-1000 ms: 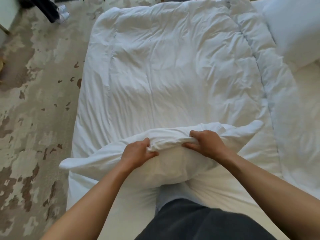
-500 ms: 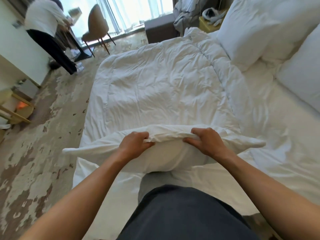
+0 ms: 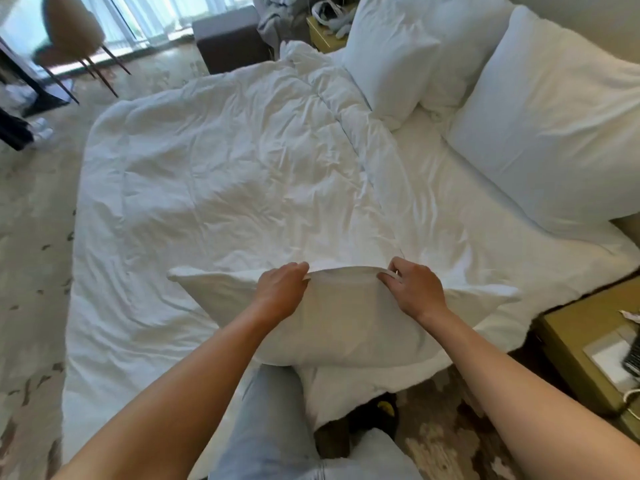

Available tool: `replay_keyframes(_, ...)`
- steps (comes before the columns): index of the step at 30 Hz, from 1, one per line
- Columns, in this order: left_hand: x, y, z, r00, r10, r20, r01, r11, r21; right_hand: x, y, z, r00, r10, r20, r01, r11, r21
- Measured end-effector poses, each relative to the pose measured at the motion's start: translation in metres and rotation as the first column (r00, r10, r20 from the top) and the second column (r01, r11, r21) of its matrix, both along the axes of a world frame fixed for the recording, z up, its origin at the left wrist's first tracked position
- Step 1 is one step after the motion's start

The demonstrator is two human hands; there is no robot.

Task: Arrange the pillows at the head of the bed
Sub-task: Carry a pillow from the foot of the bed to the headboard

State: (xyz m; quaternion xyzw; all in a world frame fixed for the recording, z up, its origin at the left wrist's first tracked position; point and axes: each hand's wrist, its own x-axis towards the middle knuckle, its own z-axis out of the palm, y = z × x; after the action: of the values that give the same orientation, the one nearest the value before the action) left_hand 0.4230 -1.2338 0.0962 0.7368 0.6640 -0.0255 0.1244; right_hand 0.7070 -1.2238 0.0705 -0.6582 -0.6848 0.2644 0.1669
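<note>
I hold a white pillow (image 3: 346, 323) upright by its top edge, over the near side of the bed. My left hand (image 3: 280, 292) grips the edge left of centre and my right hand (image 3: 414, 292) grips it right of centre. The bed (image 3: 485, 216) runs from left to right, its head at the right. Against the headboard lean a large white pillow (image 3: 561, 129) and, farther back, two more white pillows (image 3: 398, 53). A crumpled white duvet (image 3: 221, 161) covers the left and middle of the mattress.
A tan bedside table (image 3: 585, 344) with papers stands at the right, close to my right forearm. A second nightstand (image 3: 325, 32), a dark ottoman (image 3: 228, 39) and a brown chair (image 3: 72, 32) are beyond the bed. A person's legs and white shoes (image 3: 38, 129) show at the far left on patterned carpet.
The view has swung up and to the right, toward the head of the bed. The pillow has risen off the duvet and moved right with both hands still gripping its top edge.
</note>
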Motion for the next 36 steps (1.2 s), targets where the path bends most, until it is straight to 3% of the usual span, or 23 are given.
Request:
replay_keyframes(3, -0.013, -0.011, -0.023, 0.996, 0.083, 0.03, -0.082, 0.996, -0.042, -0.011, -0.011, -0.012, 0.998, 0.018, 0.055, -0.017, 0.999, -0.034)
replay_keyframes(7, -0.054, -0.019, -0.032, 0.983, 0.17, 0.068, -0.165, 0.984, -0.073, -0.037, -0.018, -0.015, 0.993, 0.009, 0.118, -0.014, 0.999, 0.043)
replay_keyframes(11, -0.093, -0.029, -0.034, 0.978, 0.162, 0.134, -0.158, 0.987, -0.045, -0.048, -0.033, -0.005, 0.974, -0.083, 0.209, 0.058, 0.991, 0.122)
replay_keyframes(15, -0.105, -0.032, -0.028, 0.964, 0.106, 0.243, -0.115, 0.993, 0.025, -0.052, -0.049, 0.009, 0.953, -0.143, 0.266, 0.119, 0.987, 0.104)
replay_keyframes(18, -0.102, -0.032, -0.019, 0.935, 0.107, 0.339, -0.114, 0.993, 0.0, -0.059, -0.063, 0.021, 0.952, -0.174, 0.252, 0.149, 0.982, 0.116)
replay_keyframes(23, -0.095, -0.046, -0.017, 0.886, 0.137, 0.444, -0.101, 0.99, -0.103, -0.055, -0.093, 0.033, 0.959, -0.197, 0.202, 0.205, 0.979, -0.017)
replay_keyframes(29, -0.095, -0.07, -0.024, 0.886, 0.137, 0.442, -0.064, 0.982, -0.176, -0.034, -0.111, 0.031, 0.976, -0.107, 0.188, 0.128, 0.986, -0.105)
replay_keyframes(32, -0.091, -0.079, -0.021, 0.94, 0.088, 0.33, -0.044, 0.989, -0.14, -0.02, -0.108, 0.027, 0.984, -0.027, 0.178, 0.049, 0.992, -0.118)
replay_keyframes(36, -0.072, -0.077, -0.009, 0.952, 0.156, 0.265, -0.127, 0.984, -0.125, 0.009, -0.101, 0.016, 0.974, 0.076, 0.213, -0.045, 0.988, -0.148)
